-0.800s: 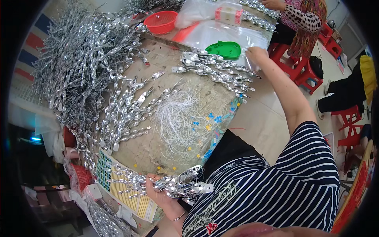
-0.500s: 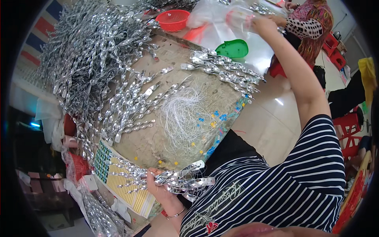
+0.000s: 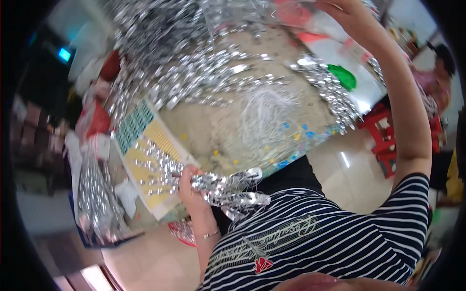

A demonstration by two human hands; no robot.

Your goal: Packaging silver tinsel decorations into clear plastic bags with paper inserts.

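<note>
My left hand (image 3: 191,185) is closed around a bundle of twisted silver foil strips (image 3: 223,185), held close to my striped shirt. The flat ends of the strips point toward my body, and the thin ends fan out over a yellow and green sheet (image 3: 145,155). At the far side, my right hand (image 3: 340,7) is partly cut off by the upper edge. It grips a clear plastic bag (image 3: 242,12), blurred, which stretches leftward over a big heap of silver strips (image 3: 160,34).
White threads (image 3: 269,114) lie tangled on the worn table (image 3: 208,128). More silver strips (image 3: 327,87) lie beside a green plastic tray (image 3: 342,76). A filled bag of strips (image 3: 99,199) stands at the left. Red stools (image 3: 376,128) and another person (image 3: 432,92) are to the right.
My right hand has drawn the clear bag off the far plastic pile and across toward the silver heap. My left hand keeps its bundle. The whole view has turned and blurred.
</note>
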